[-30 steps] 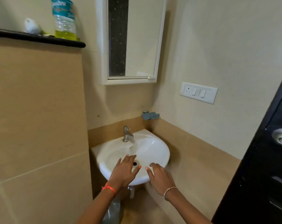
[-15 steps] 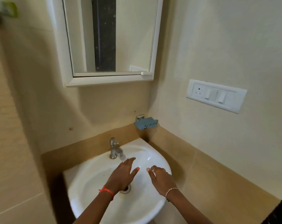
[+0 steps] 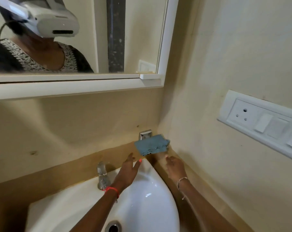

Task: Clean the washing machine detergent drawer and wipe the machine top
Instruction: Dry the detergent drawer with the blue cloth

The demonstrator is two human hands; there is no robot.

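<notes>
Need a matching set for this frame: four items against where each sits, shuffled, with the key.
Things:
1. blue cloth
2. tap
3. switch panel
4. drain

Places:
a. on the wall to the right
b. at the bottom of the basin
c. on the basin's back rim
d. at the chrome bracket in the corner

Pairs: 1-d, 2-c, 3-a, 4-b
</notes>
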